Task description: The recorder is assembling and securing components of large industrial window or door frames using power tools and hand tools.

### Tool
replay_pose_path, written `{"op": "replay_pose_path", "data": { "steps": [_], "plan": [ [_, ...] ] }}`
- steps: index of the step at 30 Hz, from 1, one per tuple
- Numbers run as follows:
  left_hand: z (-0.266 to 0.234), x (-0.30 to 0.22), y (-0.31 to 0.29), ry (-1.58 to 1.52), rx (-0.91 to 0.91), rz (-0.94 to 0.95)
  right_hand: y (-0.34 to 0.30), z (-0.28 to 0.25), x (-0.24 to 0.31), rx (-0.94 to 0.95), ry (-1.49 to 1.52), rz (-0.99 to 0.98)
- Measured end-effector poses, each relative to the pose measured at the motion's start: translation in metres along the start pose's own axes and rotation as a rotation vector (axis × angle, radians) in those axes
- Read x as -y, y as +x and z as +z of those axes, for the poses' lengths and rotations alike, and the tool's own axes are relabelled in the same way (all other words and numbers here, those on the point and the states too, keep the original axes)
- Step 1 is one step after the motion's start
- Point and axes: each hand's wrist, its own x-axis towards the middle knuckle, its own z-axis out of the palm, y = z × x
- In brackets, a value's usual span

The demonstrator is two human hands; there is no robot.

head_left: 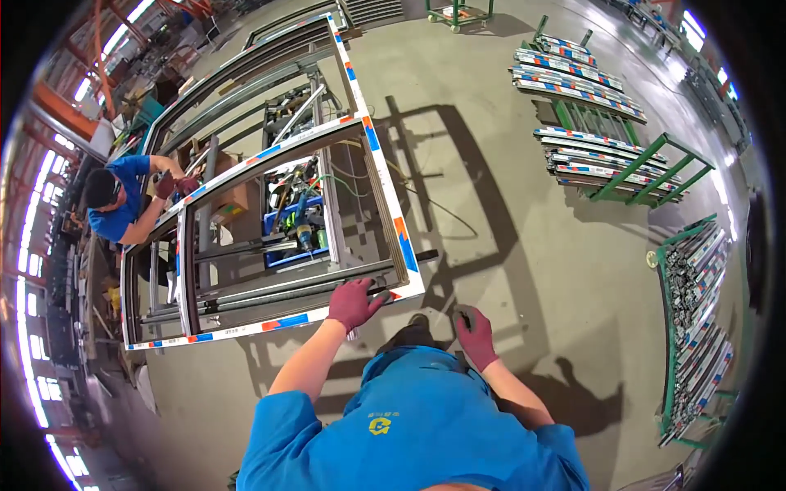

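A large rectangular metal window frame (282, 322), with white, blue and orange protective film along its bars, lies raised before me on the left. My left hand (354, 304), in a maroon glove with grey fingertips, grips its near bar close to the right corner. My right hand (476, 337), gloved alike, hangs in the air right of that corner, apart from the frame. Its fingers are loosely bent, and no object shows in them. Through the frame's openings I see a blue tool bin (296, 260) and a cordless drill (305, 236).
Across the frame at the left, a co-worker in a blue shirt (131, 173) has gloved hands at its far bar. Film-covered profiles (602, 155) are stacked on green racks to the right, with more profiles (696, 327) nearer. A hose (442, 209) trails over the floor.
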Motion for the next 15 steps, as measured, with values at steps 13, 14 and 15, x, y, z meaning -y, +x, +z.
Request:
{"op": "replay_pose_path", "data": {
  "steps": [13, 14, 15],
  "plan": [
    [-0.007, -0.004, 0.012, -0.065, 0.123, -0.181, 0.128, -0.115, -0.089, 0.217, -0.195, 0.183],
    [0.003, -0.001, 0.019, -0.076, 0.13, -0.199, 0.141, -0.13, -0.097, 0.238, -0.201, 0.187],
    [0.007, 0.003, 0.035, -0.378, -0.028, -0.38, 0.158, -0.143, -0.108, 0.263, -0.248, 0.146]
  ]
}}
